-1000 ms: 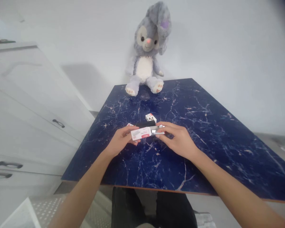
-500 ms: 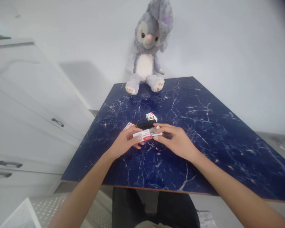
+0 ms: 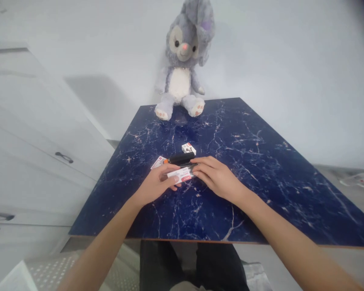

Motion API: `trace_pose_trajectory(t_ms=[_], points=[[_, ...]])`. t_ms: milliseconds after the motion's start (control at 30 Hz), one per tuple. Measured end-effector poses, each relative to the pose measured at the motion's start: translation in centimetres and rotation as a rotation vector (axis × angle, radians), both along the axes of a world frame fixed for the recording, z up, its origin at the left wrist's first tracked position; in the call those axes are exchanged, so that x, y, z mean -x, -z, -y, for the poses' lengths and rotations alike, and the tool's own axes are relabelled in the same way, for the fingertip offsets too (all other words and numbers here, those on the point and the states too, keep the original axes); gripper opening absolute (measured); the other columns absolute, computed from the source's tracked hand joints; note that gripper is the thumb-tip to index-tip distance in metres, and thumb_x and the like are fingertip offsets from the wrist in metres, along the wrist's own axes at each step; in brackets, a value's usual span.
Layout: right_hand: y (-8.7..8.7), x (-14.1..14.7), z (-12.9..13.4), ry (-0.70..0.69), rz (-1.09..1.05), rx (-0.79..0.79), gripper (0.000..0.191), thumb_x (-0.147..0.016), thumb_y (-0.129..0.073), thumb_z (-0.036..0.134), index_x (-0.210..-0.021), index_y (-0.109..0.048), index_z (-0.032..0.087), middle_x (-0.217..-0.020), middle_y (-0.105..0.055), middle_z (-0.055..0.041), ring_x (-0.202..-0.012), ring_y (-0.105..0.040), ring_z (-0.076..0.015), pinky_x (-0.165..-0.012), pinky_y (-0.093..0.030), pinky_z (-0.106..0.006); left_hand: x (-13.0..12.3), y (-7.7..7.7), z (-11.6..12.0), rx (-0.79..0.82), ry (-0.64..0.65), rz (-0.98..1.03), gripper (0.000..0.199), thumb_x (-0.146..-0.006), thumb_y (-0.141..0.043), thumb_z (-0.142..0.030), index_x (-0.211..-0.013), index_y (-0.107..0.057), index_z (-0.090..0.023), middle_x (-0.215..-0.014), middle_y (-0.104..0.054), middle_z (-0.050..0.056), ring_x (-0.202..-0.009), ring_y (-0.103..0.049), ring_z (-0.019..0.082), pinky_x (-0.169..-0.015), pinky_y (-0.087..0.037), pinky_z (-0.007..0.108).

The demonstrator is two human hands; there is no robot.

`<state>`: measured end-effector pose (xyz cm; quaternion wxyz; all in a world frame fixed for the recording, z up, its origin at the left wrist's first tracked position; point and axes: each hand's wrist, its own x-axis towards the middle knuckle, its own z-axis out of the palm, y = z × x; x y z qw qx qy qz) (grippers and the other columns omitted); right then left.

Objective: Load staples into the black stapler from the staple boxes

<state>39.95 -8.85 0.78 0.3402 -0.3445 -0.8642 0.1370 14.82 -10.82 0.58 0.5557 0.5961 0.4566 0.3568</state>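
My left hand (image 3: 154,182) is closed on a small white and red cardboard box (image 3: 179,175), its thumb across the front. At the box's right end, the fingers of my right hand (image 3: 219,176) are bent together against the opening and cover most of it. Something greyish shows there, too small to make out. Just behind the box lies a long black object (image 3: 181,157) with an orange part at its left; its kind is unclear. A white card or box with red print (image 3: 158,162) lies beside that orange part. Farther back sits another small white and red box (image 3: 188,148).
A grey plush rabbit (image 3: 182,64) sits at the table's far edge against the wall. The blue marbled table (image 3: 261,194) narrows away from me. White cabinets (image 3: 33,141) with dark handles stand on the left. My legs are under the front edge.
The opened right end of the box showed its flap and contents before; my right fingers have closed in over it. The whole view has shifted slightly.
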Motion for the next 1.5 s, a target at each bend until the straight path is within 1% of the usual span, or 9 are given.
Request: trace_pose_trajectory(t_ms=[200, 400, 500, 600, 733, 967, 1167, 1333, 1500], points=[[0.1, -0.1, -0.1, -0.097, 0.194, -0.146, 0.019, -0.101, -0.050, 0.025, -0.103, -0.069, 0.020, -0.116, -0.070, -0.0089, -0.107, -0.064, -0.0257, -0.096, -0.051, -0.045, 0.1, 0.2, 0.1, -0.013, -0.003, -0.008, 0.039, -0.084, -0.074, -0.038, -0.116, -0.066, -0.017, -0.107, -0.073, 0.009, -0.083, -0.075, 0.021, -0.072, -0.066, 0.035], [0.2, -0.3, -0.2, -0.076, 0.214, -0.169, 0.020, -0.102, -0.050, 0.025, -0.109, -0.068, 0.019, -0.108, -0.073, -0.0100, -0.096, -0.067, -0.0249, -0.089, -0.053, -0.042, 0.2, 0.1, -0.2, -0.013, -0.049, -0.004, 0.036, -0.087, -0.070, -0.039, -0.113, -0.066, -0.015, -0.092, -0.075, 0.009, -0.072, -0.075, 0.020, -0.061, -0.064, 0.029], [0.0, -0.5, -0.2, -0.098, 0.132, -0.151, 0.021, -0.101, -0.050, 0.024, -0.111, -0.069, 0.019, -0.116, -0.072, -0.0100, -0.106, -0.064, -0.0253, -0.093, -0.052, -0.042, 0.2, 0.2, -0.3, -0.011, -0.063, 0.003, 0.035, -0.088, -0.069, -0.040, -0.114, -0.065, -0.016, -0.091, -0.075, 0.008, -0.073, -0.075, 0.020, -0.061, -0.063, 0.028], [-0.4, -0.4, 0.1, -0.081, -0.026, -0.083, 0.022, -0.101, -0.050, 0.023, -0.111, -0.069, 0.022, -0.125, -0.068, -0.0081, -0.115, -0.061, -0.0245, -0.100, -0.049, -0.043, 0.1, 0.2, -0.3, 0.008, -0.064, 0.030, 0.036, -0.087, -0.070, -0.040, -0.113, -0.065, -0.016, -0.091, -0.075, 0.008, -0.073, -0.075, 0.020, -0.062, -0.063, 0.029], [-0.8, -0.1, 0.5, -0.033, -0.211, 0.071, 0.017, -0.098, -0.057, 0.028, -0.104, -0.073, 0.026, -0.121, -0.070, -0.0045, -0.112, -0.063, -0.0228, -0.099, -0.050, -0.041, 0.3, -0.1, -0.2, 0.043, -0.075, 0.090, 0.035, -0.086, -0.072, -0.039, -0.111, -0.066, -0.016, -0.093, -0.075, 0.008, -0.074, -0.074, 0.019, -0.063, -0.062, 0.027], [-0.3, -0.3, -0.1, 0.192, -0.586, 0.447, 0.022, -0.095, -0.061, 0.042, -0.097, -0.070, 0.023, -0.086, -0.074, -0.0015, -0.077, -0.070, -0.0177, -0.076, -0.057, -0.032, 0.3, 0.3, -0.3, 0.110, -0.120, 0.258, 0.040, -0.088, -0.070, -0.041, -0.121, -0.062, -0.019, -0.107, -0.073, 0.010, -0.083, -0.075, 0.021, -0.066, -0.061, 0.027], [-0.4, 0.4, 0.6, 0.190, -0.480, 0.438, 0.018, -0.093, -0.064, 0.039, -0.099, -0.073, 0.024, -0.092, -0.075, -0.0015, -0.079, -0.069, -0.0171, -0.073, -0.055, -0.029, -0.8, 0.9, 0.0, 0.106, -0.071, 0.216, 0.047, -0.087, -0.071, -0.041, -0.128, -0.059, -0.021, -0.116, -0.071, 0.012, -0.090, -0.076, 0.026, -0.075, -0.064, 0.033], [0.3, 1.4, 0.9, 0.067, -0.485, 0.503, 0.016, -0.091, -0.066, 0.037, -0.097, -0.070, 0.023, -0.092, -0.073, -0.0028, -0.079, -0.068, -0.0166, -0.074, -0.055, -0.030, -1.4, 0.9, 0.2, 0.039, -0.005, 0.128, 0.053, -0.088, -0.069, -0.039, -0.136, -0.054, -0.022, -0.125, -0.068, 0.013, -0.090, -0.075, 0.024, -0.078, -0.065, 0.037], [1.6, 0.2, -1.4, 0.135, -0.753, 0.713, 0.027, -0.091, -0.062, 0.038, -0.112, -0.064, 0.022, -0.084, -0.069, -0.0016, -0.068, -0.063, -0.0137, -0.066, -0.054, -0.029, -1.8, 1.1, 0.8, -0.145, 0.078, -0.153, 0.041, -0.094, -0.060, -0.037, -0.134, -0.060, -0.026, -0.127, -0.067, 0.010, -0.093, -0.073, 0.022, -0.074, -0.065, 0.034]])
